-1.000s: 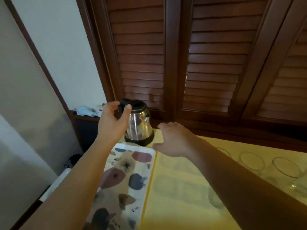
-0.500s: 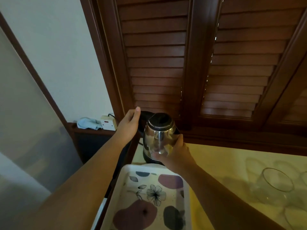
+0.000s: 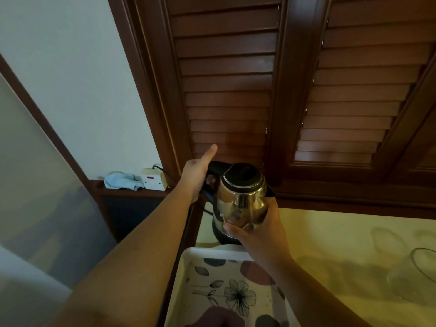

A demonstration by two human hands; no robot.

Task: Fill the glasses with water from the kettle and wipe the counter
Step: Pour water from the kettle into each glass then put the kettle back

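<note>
No brand, label or writing can be read on anything in view. At far left a crumpled light-blue cloth [image 3: 122,181] lies on a dark ledge [image 3: 132,193], just beside a white socket box [image 3: 153,181] with a cable running from it. The left hand [image 3: 197,174] is at the black handle [image 3: 213,175] of the electric kettle [image 3: 241,199] — palm against it, thumb sticking straight up; whether the fingers wrap the grip is hidden behind the hand. The kettle is polished steel with a black lid and a black base, standing upright at the back-left corner of the yellow counter [image 3: 342,234], below the brown louvred shutters [image 3: 226,90]. The right hand [image 3: 258,230] presses against the lower front of the steel body, fingers spread round it. In front of the kettle lies a white tray [image 3: 195,253] printed with flowers and leaves. At far right a clear glass [image 3: 415,277] stands on the counter — well apart from the kettle.
</note>
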